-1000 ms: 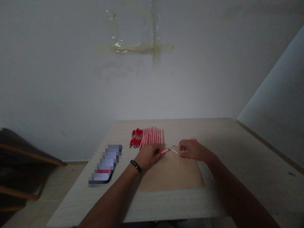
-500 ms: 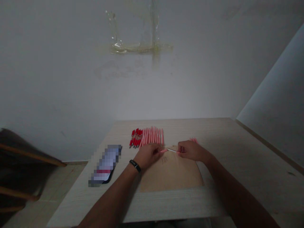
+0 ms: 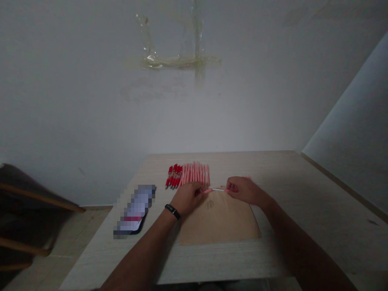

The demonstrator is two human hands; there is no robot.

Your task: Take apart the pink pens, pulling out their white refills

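Over a tan board (image 3: pixel 221 222), both hands hold the two ends of what looks like a slim pink pen (image 3: pixel 218 189). Its white middle shows between pink end pieces. My left hand (image 3: pixel 189 196) pinches the left pink end, and my right hand (image 3: pixel 245 190) has its fingers closed around the right end. The white part appears to meet the left pink piece; whether it is seated inside cannot be seen. Just beyond my left hand lies a row of pink pens (image 3: pixel 195 173). Several short red pen-like pieces (image 3: pixel 173 180) lie left of that row.
A phone (image 3: pixel 136 210) with a blurred screen rests on the table (image 3: pixel 142 258) at left. More pink pieces (image 3: pixel 248 178) show partly behind my right hand. The wall (image 3: pixel 224 121) stands at the table's back edge; wooden furniture legs (image 3: pixel 39 196) are at far left.
My right hand has shifted slightly and levelled its end of the pen. The white part now lies nearly in line with the left pink piece, where they were at an angle before.
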